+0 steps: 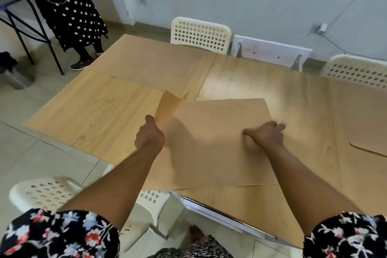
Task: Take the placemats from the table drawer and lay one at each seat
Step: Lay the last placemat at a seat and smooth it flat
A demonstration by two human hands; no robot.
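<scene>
A tan placemat (pixel 211 142) lies on the wooden table (pixel 100 111) in front of me, its far left corner curled up off the surface. My left hand (pixel 149 137) pinches the placemat's left edge just below that raised corner. My right hand (pixel 267 135) rests on the placemat's right side, fingers curled over its edge. Another tan placemat (pixel 364 123) lies flat at the right end of the table. The drawer is not visible as such; a white and metal edge (pixel 219 213) shows under the table's near side.
White perforated chairs stand at the far side (pixel 200 34), the far right (pixel 356 71) and the near left (pixel 44 192). A person in a polka-dot dress (pixel 67 6) stands by a dark folding table (pixel 18 16) at the upper left. A white board (pixel 270 52) leans on the wall.
</scene>
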